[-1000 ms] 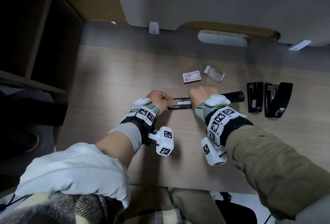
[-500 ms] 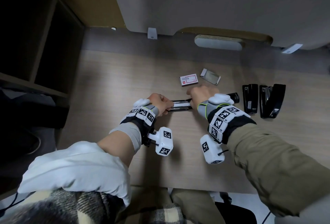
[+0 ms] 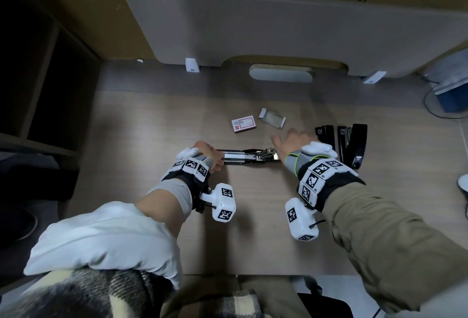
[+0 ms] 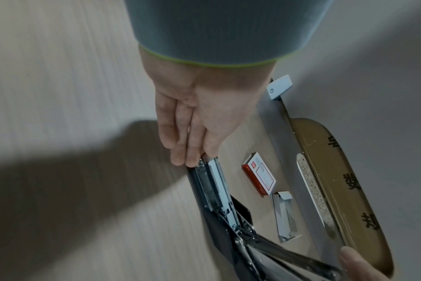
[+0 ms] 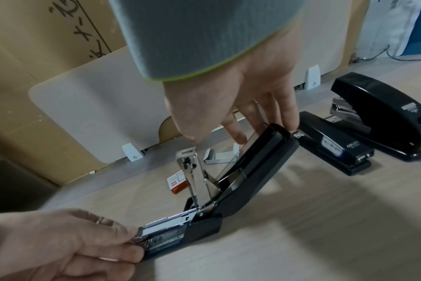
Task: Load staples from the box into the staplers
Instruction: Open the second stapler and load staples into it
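A black stapler (image 3: pixel 243 157) lies opened on the wooden desk (image 3: pixel 152 127), its metal staple channel (image 4: pixel 212 182) exposed. My left hand (image 3: pixel 212 155) pinches the channel's front end between thumb and fingers (image 5: pixel 123 237). My right hand (image 3: pixel 291 140) is spread over the raised black lid (image 5: pixel 252 161), with straight fingertips (image 5: pixel 286 121) touching its tip. The pusher arm (image 5: pixel 187 167) stands up between channel and lid. A red and white staple box (image 3: pixel 243 125) lies just behind the stapler. Its open inner tray (image 3: pixel 272 118) lies beside it.
Two more black staplers (image 3: pixel 325 137) (image 3: pixel 354 143) stand at the right of the desk. A grey divider panel (image 3: pixel 278 31) closes the back edge, with cardboard behind it. Dark shelving is on the left.
My right hand has shifted right off the stapler's middle and spread its fingers over the lid's tip. The channel and hinge now show. The left hand has stayed on the front end.
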Demonstrator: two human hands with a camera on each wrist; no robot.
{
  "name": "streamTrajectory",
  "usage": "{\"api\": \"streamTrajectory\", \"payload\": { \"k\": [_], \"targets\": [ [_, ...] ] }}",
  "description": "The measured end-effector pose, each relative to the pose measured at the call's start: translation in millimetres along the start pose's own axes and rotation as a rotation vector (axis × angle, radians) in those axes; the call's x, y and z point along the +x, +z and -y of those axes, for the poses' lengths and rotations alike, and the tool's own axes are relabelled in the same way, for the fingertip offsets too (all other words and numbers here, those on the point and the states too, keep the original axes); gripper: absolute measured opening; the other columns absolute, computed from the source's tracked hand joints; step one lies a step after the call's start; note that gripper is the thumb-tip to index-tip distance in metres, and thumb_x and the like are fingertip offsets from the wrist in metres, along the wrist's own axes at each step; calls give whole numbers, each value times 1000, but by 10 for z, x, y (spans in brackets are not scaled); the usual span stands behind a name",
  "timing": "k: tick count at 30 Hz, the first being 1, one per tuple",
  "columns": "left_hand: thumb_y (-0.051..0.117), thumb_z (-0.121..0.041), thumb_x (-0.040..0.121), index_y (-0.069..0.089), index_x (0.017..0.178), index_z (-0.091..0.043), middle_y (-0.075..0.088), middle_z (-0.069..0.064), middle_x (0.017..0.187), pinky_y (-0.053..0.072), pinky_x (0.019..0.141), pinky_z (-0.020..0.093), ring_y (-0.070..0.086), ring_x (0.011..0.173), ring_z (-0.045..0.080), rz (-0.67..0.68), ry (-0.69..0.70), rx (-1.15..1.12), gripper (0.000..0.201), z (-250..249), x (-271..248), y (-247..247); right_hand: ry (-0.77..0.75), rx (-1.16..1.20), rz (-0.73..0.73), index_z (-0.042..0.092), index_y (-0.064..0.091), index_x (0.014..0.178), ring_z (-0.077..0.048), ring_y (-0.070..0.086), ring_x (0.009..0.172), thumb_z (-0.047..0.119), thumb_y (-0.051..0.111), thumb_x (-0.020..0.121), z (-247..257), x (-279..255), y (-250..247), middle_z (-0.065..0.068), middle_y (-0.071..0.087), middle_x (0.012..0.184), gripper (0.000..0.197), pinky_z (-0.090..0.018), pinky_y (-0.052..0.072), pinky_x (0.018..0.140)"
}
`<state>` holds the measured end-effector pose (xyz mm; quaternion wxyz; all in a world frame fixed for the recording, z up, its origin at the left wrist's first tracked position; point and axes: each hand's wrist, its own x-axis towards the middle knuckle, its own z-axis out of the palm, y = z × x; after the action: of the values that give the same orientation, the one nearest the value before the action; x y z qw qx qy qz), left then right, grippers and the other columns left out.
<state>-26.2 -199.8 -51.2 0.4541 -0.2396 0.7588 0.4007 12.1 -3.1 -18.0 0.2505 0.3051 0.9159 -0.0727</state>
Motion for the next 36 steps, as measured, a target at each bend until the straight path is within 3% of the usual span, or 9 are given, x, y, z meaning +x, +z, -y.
{"api": "streamTrajectory", "payload": {
  "k": [5,7,9,14,18,22,26,29,36],
  "targets": [
    [52,-17,101,58,81,-6,59,4,68,44,57,26,61,82,24,-13,-35,-40,24,-106,-62,82,-20,46,111,6,49,91,-24,46,67,42,41,97,-95,10,-174,-10,53,82,37,-27,33,61],
    [48,-15,101,55,76,-5,58,7,71,40,55,24,57,74,24,-6,-45,-82,28,-118,-97,117,-56,72,86,6,50,85,-22,42,58,37,42,96,-85,6,-210,-10,51,74,34,-26,27,52],
    [45,-18,100,61,83,-1,64,14,78,39,54,24,54,65,23,-46,-30,-146,29,-102,-108,169,-135,76,58,7,53,81,-26,48,64,36,43,95,-51,-8,-267,-11,53,76,34,-27,30,55],
    [37,-48,99,69,93,1,70,20,89,50,73,33,61,78,32,-31,-42,-368,59,18,-64,180,-297,95,122,5,70,87,-32,61,81,41,52,90,70,-64,-310,-12,67,80,40,-29,44,63],
    [51,-67,87,67,105,-5,71,15,95,56,79,40,68,90,35,-51,-20,-402,67,108,-1,55,-398,91,152,11,68,80,-29,62,79,53,46,91,155,-94,-249,-9,68,81,48,-29,40,62],
    [61,-82,66,63,114,-12,66,7,105,57,87,40,68,97,27,24,22,-366,84,173,22,-33,-457,42,269,18,66,99,-28,65,95,33,61,87,258,-59,-42,-4,70,99,20,-29,49,78],
    [74,-72,61,68,101,-9,67,4,83,55,84,32,62,76,18,1,169,-176,75,278,134,-6,-502,12,257,24,57,115,-24,63,103,32,77,77,294,-14,91,0,67,112,43,-29,48,84],
    [74,-74,53,71,102,-6,70,2,67,55,81,32,62,68,16,-22,192,-77,83,316,235,28,-527,-48,265,24,60,115,-25,62,104,33,77,79,345,35,148,-2,67,113,40,-28,43,79],
    [76,-70,44,63,101,-10,76,13,76,59,81,40,70,73,23,5,199,-37,84,261,348,11,-511,-106,243,29,61,116,-25,62,105,36,75,79,402,34,198,1,67,115,40,-27,41,76]
  ]
}}
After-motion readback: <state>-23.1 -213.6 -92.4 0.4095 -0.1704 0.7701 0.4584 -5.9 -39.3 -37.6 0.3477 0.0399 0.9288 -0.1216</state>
